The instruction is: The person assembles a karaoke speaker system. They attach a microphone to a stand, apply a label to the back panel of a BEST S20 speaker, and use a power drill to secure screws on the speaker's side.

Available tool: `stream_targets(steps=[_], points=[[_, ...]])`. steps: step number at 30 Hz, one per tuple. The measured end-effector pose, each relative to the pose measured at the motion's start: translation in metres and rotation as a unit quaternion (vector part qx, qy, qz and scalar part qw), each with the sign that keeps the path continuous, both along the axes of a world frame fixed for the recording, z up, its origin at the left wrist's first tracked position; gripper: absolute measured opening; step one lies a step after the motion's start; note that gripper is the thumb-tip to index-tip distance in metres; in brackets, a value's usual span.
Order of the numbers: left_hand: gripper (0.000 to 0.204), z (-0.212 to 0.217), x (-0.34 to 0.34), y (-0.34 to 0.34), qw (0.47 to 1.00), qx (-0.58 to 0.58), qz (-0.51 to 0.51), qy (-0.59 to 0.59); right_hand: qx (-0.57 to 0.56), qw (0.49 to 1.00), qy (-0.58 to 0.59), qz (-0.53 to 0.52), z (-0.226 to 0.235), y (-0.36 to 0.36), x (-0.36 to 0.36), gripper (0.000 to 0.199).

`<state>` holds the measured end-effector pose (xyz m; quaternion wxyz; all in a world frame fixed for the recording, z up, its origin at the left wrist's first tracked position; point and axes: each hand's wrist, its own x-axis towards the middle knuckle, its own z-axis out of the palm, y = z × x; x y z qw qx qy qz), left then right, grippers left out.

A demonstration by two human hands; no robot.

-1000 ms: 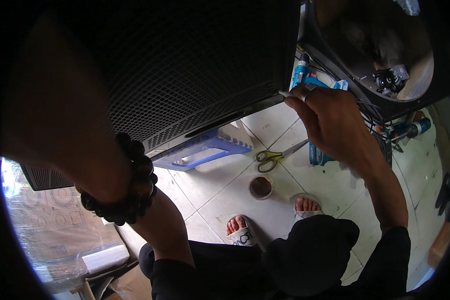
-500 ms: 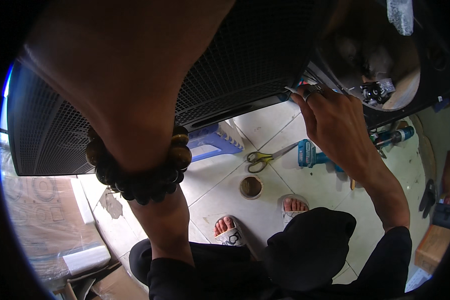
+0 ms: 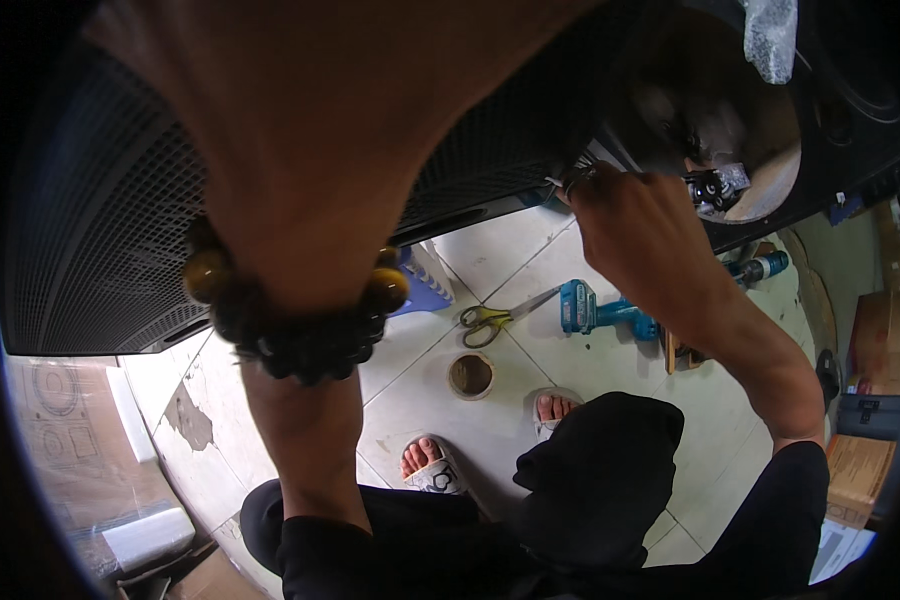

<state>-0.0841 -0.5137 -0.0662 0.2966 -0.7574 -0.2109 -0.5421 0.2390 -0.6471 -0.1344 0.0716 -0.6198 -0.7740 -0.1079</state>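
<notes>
Item: black mesh grille [image 3: 100, 230] — large, stiff, likely awkward; take its rim. Your right hand [image 3: 635, 230] pinches its edge; left grip unseen.

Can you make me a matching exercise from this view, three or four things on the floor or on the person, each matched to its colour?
Things:
1. cordless drill
2. scissors
3. tape roll
4. bead bracelet

Colours:
A. brown cardboard ring
B. teal body
C. dark and amber
D. yellow-green handles

Pairs: 1-B, 2-D, 3-A, 4-C.

The first three lie on the tiled floor near the person's feet; the bracelet sits on the left wrist.
</notes>
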Motion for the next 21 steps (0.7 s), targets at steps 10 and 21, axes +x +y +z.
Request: stream_targets(steps=[10, 21], points=[[0.037, -0.016, -0.030, -0.009, 0.999, -0.021, 0.022, -0.040, 0.003, 0.984, -0.147, 0.096, 0.009, 0.009, 0.002, 0.004], [0.036, -0.031, -0.050, -0.019, 0.997, -0.040, 0.030, -0.067, -0.013, 0.980, -0.171, 0.104, 0.011, 0.013, 0.015, 0.015]])
